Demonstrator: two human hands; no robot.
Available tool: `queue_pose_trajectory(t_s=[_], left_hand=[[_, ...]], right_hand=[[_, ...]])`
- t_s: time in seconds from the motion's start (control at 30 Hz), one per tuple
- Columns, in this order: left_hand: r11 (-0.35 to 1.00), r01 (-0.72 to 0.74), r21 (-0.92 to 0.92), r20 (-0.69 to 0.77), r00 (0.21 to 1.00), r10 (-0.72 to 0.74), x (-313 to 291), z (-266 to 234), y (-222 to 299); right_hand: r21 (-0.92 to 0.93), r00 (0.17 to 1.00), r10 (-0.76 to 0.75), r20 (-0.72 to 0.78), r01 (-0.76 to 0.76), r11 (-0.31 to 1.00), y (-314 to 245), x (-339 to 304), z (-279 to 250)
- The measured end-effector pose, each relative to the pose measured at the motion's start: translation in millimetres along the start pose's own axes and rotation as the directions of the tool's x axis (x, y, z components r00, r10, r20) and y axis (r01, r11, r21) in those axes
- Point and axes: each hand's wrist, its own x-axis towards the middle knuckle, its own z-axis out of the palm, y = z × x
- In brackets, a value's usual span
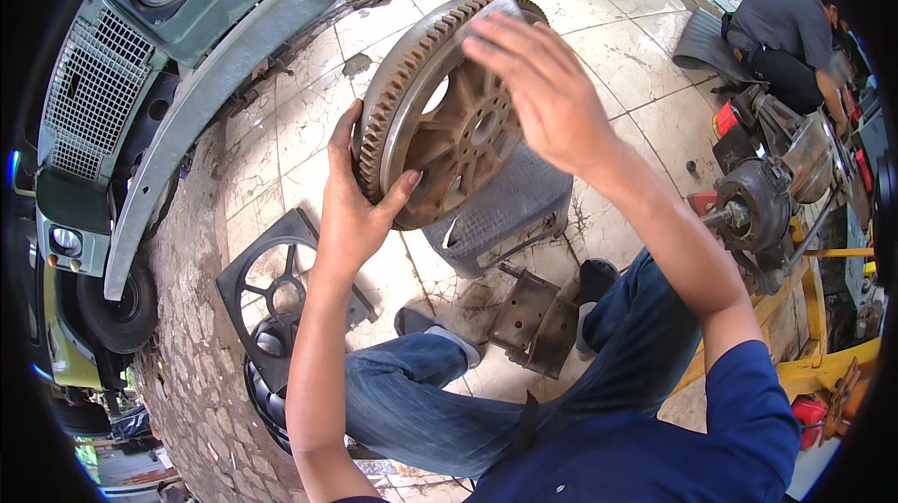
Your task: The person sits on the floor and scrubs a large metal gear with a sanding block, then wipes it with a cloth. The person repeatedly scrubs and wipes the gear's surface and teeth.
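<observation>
A rusty flywheel (pixel 468 134) with a toothed ring gear stands tilted on a dark plastic stool (pixel 514 204). My left hand (pixel 360 199) grips its lower left edge, the thumb on the inner face and the fingers around the teeth. At the upper rim, my right hand (pixel 543 82) lies with long, nearly straight fingers over a light grey sheet (pixel 505 9), perhaps sandpaper, pressed to the metal. Most of that sheet is hidden under the fingers.
A black fan shroud (pixel 248 269) lies on the tiles at left, and a rusty metal bracket (pixel 535 325) between my feet. A green vehicle front with a grey bumper (pixel 215 82) stands at left. An axle assembly (pixel 758 194) and a crouching person (pixel 781 35) are at right.
</observation>
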Motion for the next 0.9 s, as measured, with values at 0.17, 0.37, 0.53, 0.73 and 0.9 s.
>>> queue_pose_trajectory(t_s=[0.17,0.37,0.53,0.73,0.9], left_hand=[[1.0,-0.022,-0.015,-0.006,1.0,0.022,0.3,0.3,1.0],[0.998,-0.007,-0.065,0.005,1.0,0.008,-4.1,-3.1,-3.4],[0.999,-0.023,-0.049,0.007,1.0,0.024,-1.1,-1.5,-4.8],[0.995,-0.034,-0.09,0.025,0.999,0.036,-2.5,-3.2,-5.6],[0.997,-0.007,-0.079,0.043,0.999,0.011,-2.6,-1.6,-4.1]], right_hand=[[-0.089,0.998,0.055,-0.007,-0.056,0.994,13.8,-3.7,1.7],[-0.049,0.998,0.052,0.022,-0.051,0.997,-12.0,-3.4,6.1],[-0.067,0.993,0.116,0.004,-0.115,0.991,4.9,-11.4,12.4],[-0.07,0.999,0.023,0.04,-0.021,0.997,-14.7,-12.0,21.7],[-0.043,0.989,0.146,-0.04,-0.147,0.988,17.2,-7.7,10.5]])
